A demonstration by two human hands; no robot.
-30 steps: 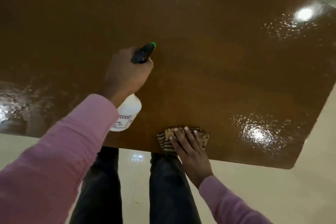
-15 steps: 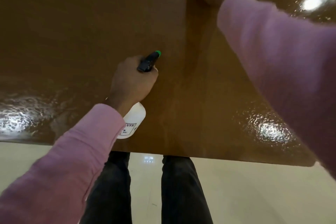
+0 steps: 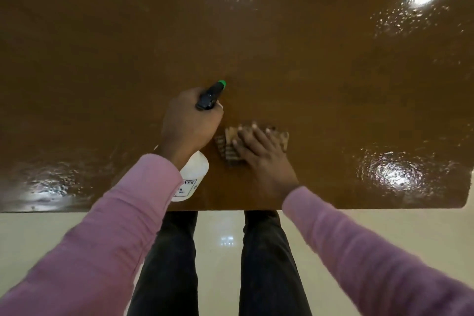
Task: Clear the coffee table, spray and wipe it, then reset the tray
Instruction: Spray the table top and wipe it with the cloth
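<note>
We are looking down at a glossy cream floor (image 3: 220, 285), which is reflecting a small light between dark trousers (image 3: 166, 264).

I see a wide, glossy brown counter (image 3: 102, 59) filling most of my view, its near edge running straight across and its near right corner rounded. Droplets glint in the bright reflections at the far middle, far right, near right and near left. One small striped brown-and-beige cloth (image 3: 227, 149) lies flat on it close to the near edge, partly under the right hand (image 3: 259, 154). I cannot tell whether the white plastic spray bottle (image 3: 192, 179) touches the surface. The counter stands on a pale cream, shiny floor (image 3: 384, 238).
</note>
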